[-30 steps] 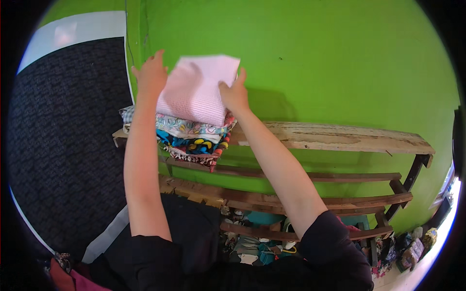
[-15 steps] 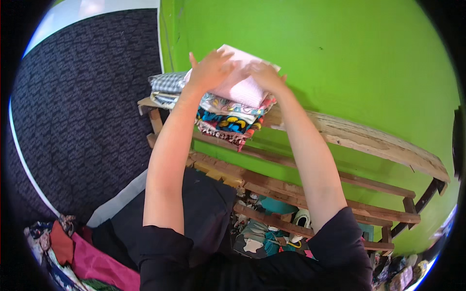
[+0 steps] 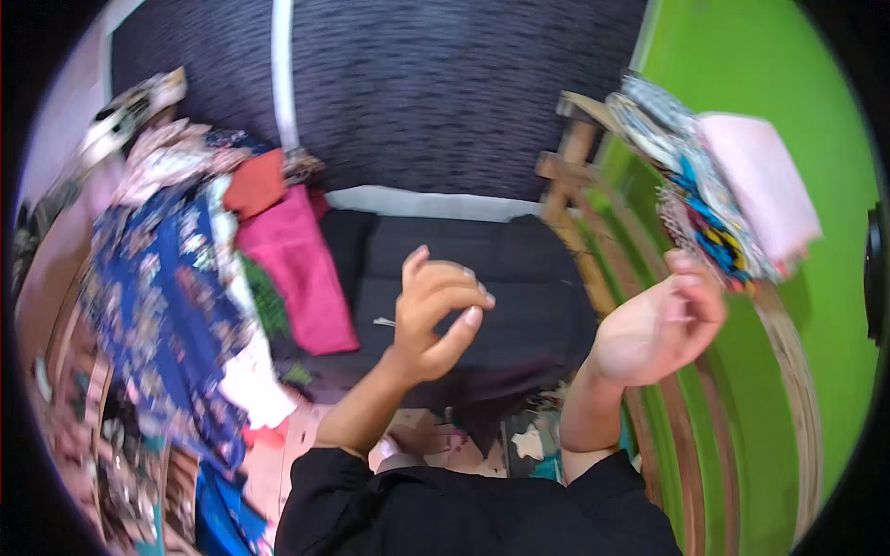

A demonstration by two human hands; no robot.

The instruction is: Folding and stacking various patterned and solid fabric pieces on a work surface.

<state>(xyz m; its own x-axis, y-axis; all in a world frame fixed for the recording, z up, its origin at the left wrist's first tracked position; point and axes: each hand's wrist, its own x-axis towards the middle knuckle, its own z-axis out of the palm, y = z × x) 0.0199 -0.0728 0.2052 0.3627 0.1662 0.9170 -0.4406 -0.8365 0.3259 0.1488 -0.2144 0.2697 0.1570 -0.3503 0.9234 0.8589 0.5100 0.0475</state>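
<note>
My left hand (image 3: 438, 313) hangs in mid-air over a black cloth (image 3: 501, 315), fingers loosely curled and holding nothing. My right hand (image 3: 663, 320) is raised with its palm up, also holding nothing, just below a stack of folded clothes (image 3: 691, 190) on the top board of a wooden shelf (image 3: 788, 352). A folded pale pink cloth (image 3: 762, 190) lies on top of that stack, above patterned multicoloured pieces. Neither hand touches the stack.
A heap of loose clothes lies at the left: a blue flowered fabric (image 3: 153, 296), a magenta piece (image 3: 297, 269), an orange-red one (image 3: 255, 181). A dark patterned wall (image 3: 445, 93) is behind and a bright green wall (image 3: 742, 56) at the right.
Both hands have let go of the pink cloth and drawn back from the stack. The view has swung left, away from the shelf toward the clothes heap.
</note>
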